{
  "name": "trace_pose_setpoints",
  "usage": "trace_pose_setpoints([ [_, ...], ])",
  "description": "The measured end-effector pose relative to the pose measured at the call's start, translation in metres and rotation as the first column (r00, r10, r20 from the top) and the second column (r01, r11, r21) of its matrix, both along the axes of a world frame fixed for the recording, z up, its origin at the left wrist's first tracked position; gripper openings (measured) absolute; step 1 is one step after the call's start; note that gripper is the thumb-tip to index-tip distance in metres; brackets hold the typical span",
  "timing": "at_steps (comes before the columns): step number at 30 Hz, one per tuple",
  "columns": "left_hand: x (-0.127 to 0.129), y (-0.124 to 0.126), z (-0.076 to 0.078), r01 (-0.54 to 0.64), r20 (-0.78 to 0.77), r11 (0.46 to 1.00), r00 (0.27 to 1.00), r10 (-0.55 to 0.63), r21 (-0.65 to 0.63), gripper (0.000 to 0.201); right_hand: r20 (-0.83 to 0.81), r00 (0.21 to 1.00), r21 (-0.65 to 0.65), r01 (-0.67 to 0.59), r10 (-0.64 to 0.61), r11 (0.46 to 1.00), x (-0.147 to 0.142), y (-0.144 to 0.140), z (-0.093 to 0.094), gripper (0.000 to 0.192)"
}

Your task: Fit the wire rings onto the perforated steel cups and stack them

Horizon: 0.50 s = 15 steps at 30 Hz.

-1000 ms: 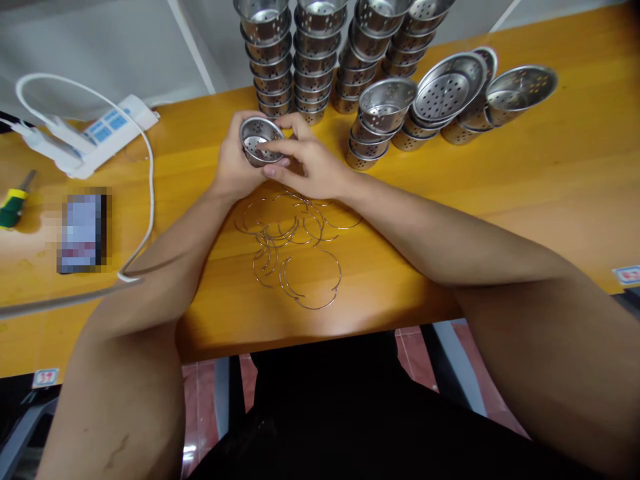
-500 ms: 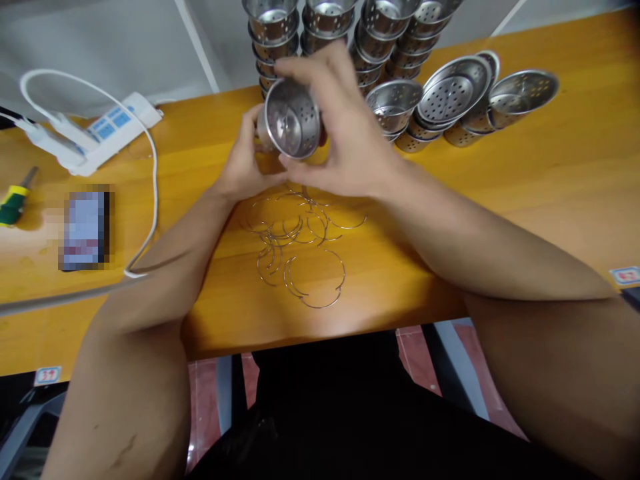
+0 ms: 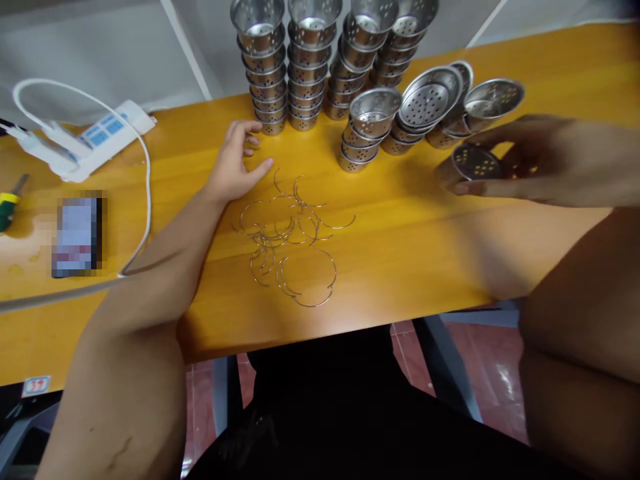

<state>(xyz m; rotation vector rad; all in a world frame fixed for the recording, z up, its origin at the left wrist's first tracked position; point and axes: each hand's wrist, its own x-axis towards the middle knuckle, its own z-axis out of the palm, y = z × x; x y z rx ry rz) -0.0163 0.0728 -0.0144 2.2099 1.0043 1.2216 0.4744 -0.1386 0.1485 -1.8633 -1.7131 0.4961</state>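
Perforated steel cup: held in the right hand at the right side of the worktop, just in front of the toppled cups. Cup lies on its side, holed base turned toward the camera. Right-hand fingers curl around its wall, pinching it between thumb above and fingers below; whether it touches the wood I cannot tell.

Left hand: palm down on the worktop, fingers spread and loosely bent, holding nothing. Its fingertips point toward the cup stacks; its thumb side lies just beside the wire rings.

Wire rings: a loose tangle of thin open loops, flat on the wood between the two forearms, near the front edge.

Cup stacks: four tall nested columns at the back edge, upright. A short stack stands to their right; beside it a leaning group of wider cups lies tipped over, mouths showing.

Far left: white power strip with its cable looping forward, a blurred flat object, and a yellow-green tool handle at the frame edge.
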Motion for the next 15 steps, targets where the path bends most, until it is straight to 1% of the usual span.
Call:
trace_pose_setpoints([
  [4, -0.004, 0.003, -0.001, -0.022, 0.005, 1.000, 1.000, 0.022, -0.006, 0.059, 0.213, 0.970, -0.032, 0.129, -0.119, 0.991, 0.004, -0.003, -0.021, 0.066],
  [7, -0.008, 0.006, -0.004, -0.045, 0.010, 0.999, 0.999, 0.045, -0.011, 0.061, 0.351, 0.908, -0.112, 0.282, -0.227, 0.953, 0.019, 0.005, -0.037, 0.057],
  [8, -0.010, 0.006, -0.005, -0.046, 0.006, 0.999, 0.999, 0.046, -0.006, 0.062, 0.391, 0.885, -0.135, 0.329, -0.255, 0.935, 0.026, 0.010, -0.042, 0.059],
  [10, -0.012, 0.007, -0.007, -0.040, -0.005, 0.999, 0.999, 0.040, 0.007, 0.062, 0.445, 0.848, -0.133, 0.379, -0.286, 0.916, 0.040, 0.020, -0.052, 0.071],
  [13, -0.013, 0.007, -0.008, -0.033, -0.017, 0.999, 0.999, 0.034, 0.014, 0.060, 0.447, 0.840, -0.115, 0.394, -0.307, 0.912, 0.047, 0.028, -0.060, 0.086],
  [15, -0.014, 0.007, -0.008, -0.033, -0.017, 0.999, 0.999, 0.033, 0.006, 0.060, 0.429, 0.846, -0.125, 0.403, -0.317, 0.907, 0.044, 0.024, -0.059, 0.099],
])
